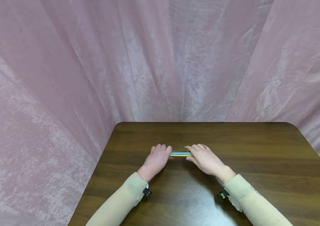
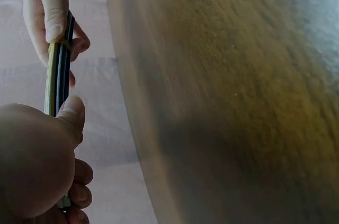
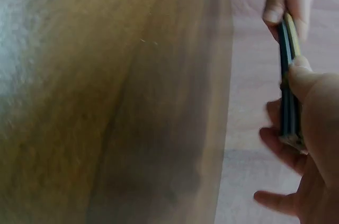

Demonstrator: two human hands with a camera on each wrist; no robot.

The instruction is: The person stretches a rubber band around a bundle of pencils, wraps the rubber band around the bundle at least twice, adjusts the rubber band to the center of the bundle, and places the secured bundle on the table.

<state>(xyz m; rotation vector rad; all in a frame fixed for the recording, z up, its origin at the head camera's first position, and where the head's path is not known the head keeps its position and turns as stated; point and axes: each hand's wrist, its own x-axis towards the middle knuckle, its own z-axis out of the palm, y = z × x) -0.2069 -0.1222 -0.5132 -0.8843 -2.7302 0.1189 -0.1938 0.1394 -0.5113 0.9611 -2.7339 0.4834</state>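
A slim bundle of pencils (image 1: 179, 153), with yellow, dark and pale stripes, is held level above the table between both hands. A yellow rubber band (image 2: 64, 44) goes round it near the right end. My left hand (image 1: 156, 158) grips the left end, its thumb along the bundle and fingers curled beneath in the left wrist view. At the banded end my right hand (image 1: 207, 160) holds the bundle between thumb and fingers. Some of its lower fingers stand away from the bundle (image 3: 286, 102) in the right wrist view, where the bundle's blunt end shows.
Below the hands lies a brown wood-grain table (image 1: 250, 150) with rounded far corners. Pink velvet curtains (image 1: 148, 62) hang behind it and at the sides. Small black wrist cameras (image 1: 147, 192) sit on both sleeves.
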